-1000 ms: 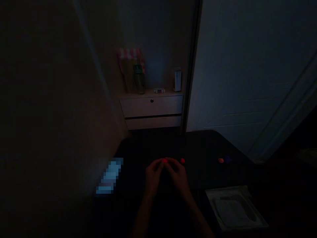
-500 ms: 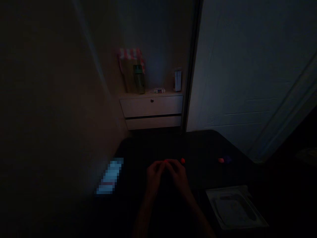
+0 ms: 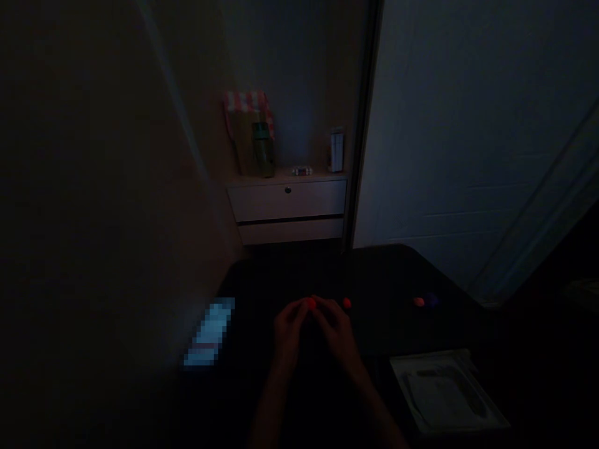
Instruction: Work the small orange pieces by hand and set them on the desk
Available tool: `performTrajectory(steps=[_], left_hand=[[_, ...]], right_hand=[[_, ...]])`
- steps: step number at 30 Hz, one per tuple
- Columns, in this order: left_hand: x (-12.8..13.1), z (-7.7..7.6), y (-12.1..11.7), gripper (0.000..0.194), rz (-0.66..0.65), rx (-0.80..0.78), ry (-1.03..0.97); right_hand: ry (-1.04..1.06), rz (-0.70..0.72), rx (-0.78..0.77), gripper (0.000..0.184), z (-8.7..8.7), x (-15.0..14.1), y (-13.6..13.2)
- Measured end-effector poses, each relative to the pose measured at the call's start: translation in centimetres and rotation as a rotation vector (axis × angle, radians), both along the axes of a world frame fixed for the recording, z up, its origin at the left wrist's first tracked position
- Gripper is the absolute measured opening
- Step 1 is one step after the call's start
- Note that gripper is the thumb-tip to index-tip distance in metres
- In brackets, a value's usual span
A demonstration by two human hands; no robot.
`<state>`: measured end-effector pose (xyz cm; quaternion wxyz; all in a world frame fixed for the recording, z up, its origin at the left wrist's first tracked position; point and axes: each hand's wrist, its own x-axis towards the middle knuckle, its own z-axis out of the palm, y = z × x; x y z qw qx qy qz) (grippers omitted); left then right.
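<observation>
Dim light barely reaches the black desk [image 3: 384, 274], where the left hand [image 3: 286, 327] and right hand [image 3: 337, 325] both have their grip clamped on one red lump [image 3: 312, 304]. I'd keep fingertip pressure light and even, lest it squash lopsided. Just right of the red lump rests a red ball [image 3: 347, 303]; well right, an orange-pink piece [image 3: 418, 302]; far behind the red lump, a drawer unit [image 3: 309, 201].

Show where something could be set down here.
The dark table looks bare between the small round red lump and the orange lump, and along its far edge, though darkness may hide things. It is crowded where the left hand and right hand hold a second red lump, and where a purple lump sits beside the orange one.
</observation>
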<state>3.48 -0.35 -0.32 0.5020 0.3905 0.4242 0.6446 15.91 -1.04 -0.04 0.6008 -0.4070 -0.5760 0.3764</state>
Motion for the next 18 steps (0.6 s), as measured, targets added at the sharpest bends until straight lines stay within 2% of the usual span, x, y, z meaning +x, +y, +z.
performTrajectory(steps=[11, 18], left_hand=[[0.02, 0.21, -0.10, 0.036, -0.036, 0.003, 0.074], [-0.01, -0.06, 0.03, 0.039, -0.032, 0.022, 0.150]], right_hand=[[0.040, -0.030, -0.096, 0.030, 0.26, 0.04, -0.08], [-0.014, -0.043, 0.009, 0.024, -0.21, 0.03, 0.17]])
